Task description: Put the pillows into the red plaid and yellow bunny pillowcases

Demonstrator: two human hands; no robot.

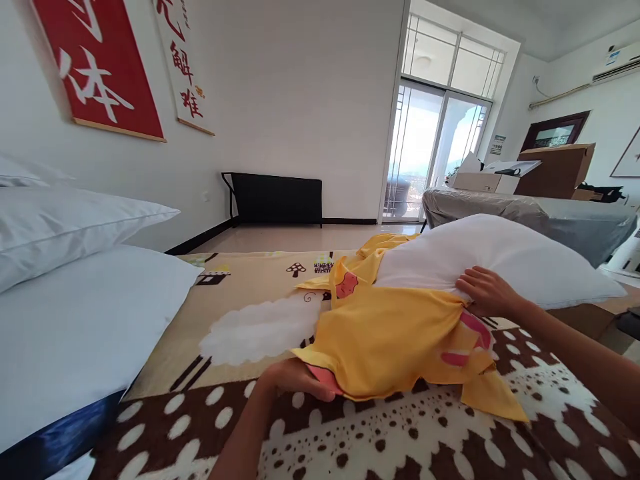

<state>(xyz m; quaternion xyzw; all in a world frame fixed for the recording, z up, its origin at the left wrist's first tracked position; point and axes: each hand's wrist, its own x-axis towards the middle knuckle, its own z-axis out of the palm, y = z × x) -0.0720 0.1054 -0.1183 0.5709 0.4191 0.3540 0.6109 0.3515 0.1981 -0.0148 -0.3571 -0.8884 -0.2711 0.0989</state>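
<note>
A white pillow (505, 257) lies across the bed, its near end partly inside a yellow pillowcase (385, 337) with pink shapes. My left hand (293, 379) is closed on the pillowcase's near left edge, fingers tucked under the fabric. My right hand (484, 291) rests on the pillow where the yellow cloth ends, fingers curled over its rim. More yellow fabric bunches behind the pillow toward the foot of the bed.
The bed's patterned blanket (380, 440) is brown with white spots, tan farther away. Two white pillows (75, 293) are stacked at the left by the wall. A covered table (550, 217) with cardboard boxes stands at the right, a balcony door beyond.
</note>
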